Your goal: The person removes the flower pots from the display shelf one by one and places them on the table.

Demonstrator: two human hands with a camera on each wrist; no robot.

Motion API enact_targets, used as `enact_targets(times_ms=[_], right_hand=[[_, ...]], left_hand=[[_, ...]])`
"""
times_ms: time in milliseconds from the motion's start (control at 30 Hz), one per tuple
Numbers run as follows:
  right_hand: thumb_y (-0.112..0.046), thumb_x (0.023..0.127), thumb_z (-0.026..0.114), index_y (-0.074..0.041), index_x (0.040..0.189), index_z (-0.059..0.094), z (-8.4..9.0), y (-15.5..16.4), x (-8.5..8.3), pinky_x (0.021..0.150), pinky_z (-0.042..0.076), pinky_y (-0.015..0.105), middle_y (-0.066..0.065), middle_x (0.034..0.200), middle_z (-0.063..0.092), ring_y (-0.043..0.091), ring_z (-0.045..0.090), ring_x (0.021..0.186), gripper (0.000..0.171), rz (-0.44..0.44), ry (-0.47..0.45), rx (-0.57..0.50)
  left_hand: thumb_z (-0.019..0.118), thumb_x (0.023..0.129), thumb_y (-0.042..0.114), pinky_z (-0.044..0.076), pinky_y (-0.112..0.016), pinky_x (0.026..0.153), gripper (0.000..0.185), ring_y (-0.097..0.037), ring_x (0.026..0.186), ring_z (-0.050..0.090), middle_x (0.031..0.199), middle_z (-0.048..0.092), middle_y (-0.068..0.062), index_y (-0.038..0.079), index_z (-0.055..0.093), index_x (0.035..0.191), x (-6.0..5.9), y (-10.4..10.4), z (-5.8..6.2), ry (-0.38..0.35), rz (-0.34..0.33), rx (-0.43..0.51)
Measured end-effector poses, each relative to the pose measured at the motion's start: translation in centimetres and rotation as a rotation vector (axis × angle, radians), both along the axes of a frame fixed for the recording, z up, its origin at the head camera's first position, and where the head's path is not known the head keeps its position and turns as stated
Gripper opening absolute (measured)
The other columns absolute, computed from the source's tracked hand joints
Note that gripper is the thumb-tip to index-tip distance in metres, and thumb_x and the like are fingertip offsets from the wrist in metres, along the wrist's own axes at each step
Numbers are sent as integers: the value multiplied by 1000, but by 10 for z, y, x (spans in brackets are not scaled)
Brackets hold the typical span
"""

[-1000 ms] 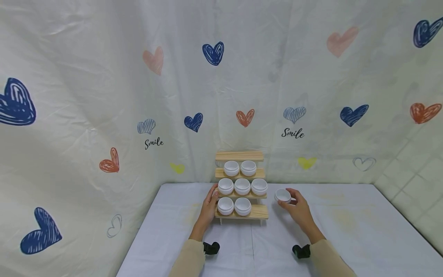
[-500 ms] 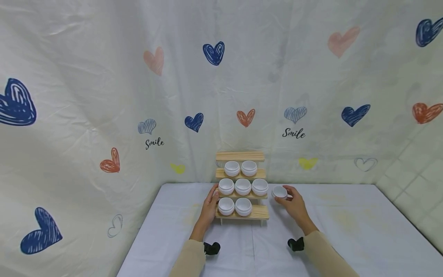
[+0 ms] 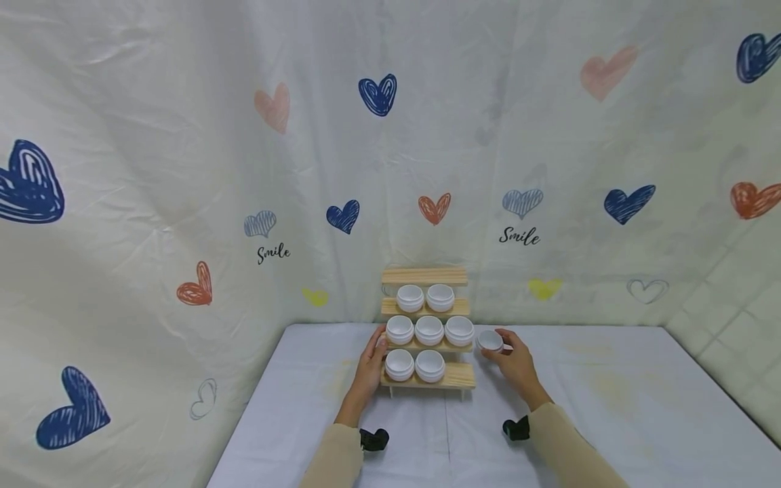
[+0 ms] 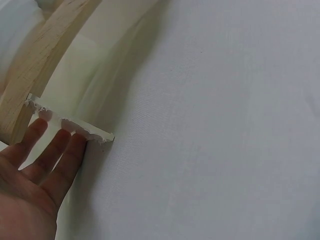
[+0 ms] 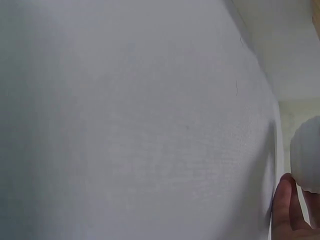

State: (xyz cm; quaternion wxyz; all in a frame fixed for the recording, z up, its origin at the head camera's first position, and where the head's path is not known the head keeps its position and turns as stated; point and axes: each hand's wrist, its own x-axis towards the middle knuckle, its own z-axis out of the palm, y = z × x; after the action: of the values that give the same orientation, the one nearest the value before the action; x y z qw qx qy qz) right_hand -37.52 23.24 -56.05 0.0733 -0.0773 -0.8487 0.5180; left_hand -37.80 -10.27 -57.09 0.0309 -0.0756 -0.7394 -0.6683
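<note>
A white cup [image 3: 489, 340], apparently being shelved, is clamped in the fingers [image 5: 283, 202] of the right hand [image 3: 517, 360] just beside the tiered stand [image 3: 459, 374], which is touched by the outstretched left hand [image 3: 367, 366], and a level set-down seems needed.

Over the last second we have moved our right hand [image 3: 518, 364] and its white cup [image 3: 489, 340] leftward, closing most of the gap to the wooden stand [image 3: 459, 375], the cup now just beside its right edge. Our right sleeve [image 3: 569, 449] has shifted left and forward too.
</note>
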Motion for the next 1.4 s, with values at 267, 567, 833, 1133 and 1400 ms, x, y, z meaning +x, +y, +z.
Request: enact_targets(times_ms=[267, 567, 833, 1133, 1400], right_hand=[[-25, 93, 77, -4, 150, 41, -2, 8, -2, 85, 51, 28, 26, 149, 47, 39, 58, 123, 71, 36, -6, -7], [-24, 94, 76, -4, 151, 41, 0, 13, -9, 78, 51, 21, 27, 149, 46, 38, 57, 121, 70, 51, -8, -13], [-25, 95, 75, -2, 154, 35, -1, 13, -12, 75, 52, 20, 30, 152, 42, 31, 60, 115, 74, 66, -23, -65], [-24, 94, 76, -5, 153, 39, -7, 15, -19, 74, 52, 19, 29, 152, 44, 33, 61, 117, 72, 78, -31, -40], [-24, 91, 78, -4, 150, 42, -13, 15, -23, 76, 54, 24, 31, 149, 48, 39, 60, 120, 72, 60, -15, 28]], left_hand=[[41, 108, 50, 17, -63, 125, 55, -34, 156, 25, 166, 36, -4, 30, 36, 159, 1, -1, -1, 2, -6, -2], [42, 110, 40, 14, -61, 126, 50, -34, 157, 23, 166, 35, -6, 28, 38, 159, 1, 1, 2, -6, 2, 32], [41, 109, 48, 15, -62, 126, 55, -33, 157, 23, 167, 35, -3, 27, 36, 160, 0, 0, 1, 2, -1, 11], [42, 108, 48, 18, -62, 125, 53, -33, 155, 28, 165, 38, -3, 29, 38, 158, 1, 0, -1, 21, 2, 10], [42, 108, 50, 21, -61, 125, 51, -31, 152, 34, 164, 40, -2, 34, 40, 157, 0, 0, -3, 17, -1, 13]])
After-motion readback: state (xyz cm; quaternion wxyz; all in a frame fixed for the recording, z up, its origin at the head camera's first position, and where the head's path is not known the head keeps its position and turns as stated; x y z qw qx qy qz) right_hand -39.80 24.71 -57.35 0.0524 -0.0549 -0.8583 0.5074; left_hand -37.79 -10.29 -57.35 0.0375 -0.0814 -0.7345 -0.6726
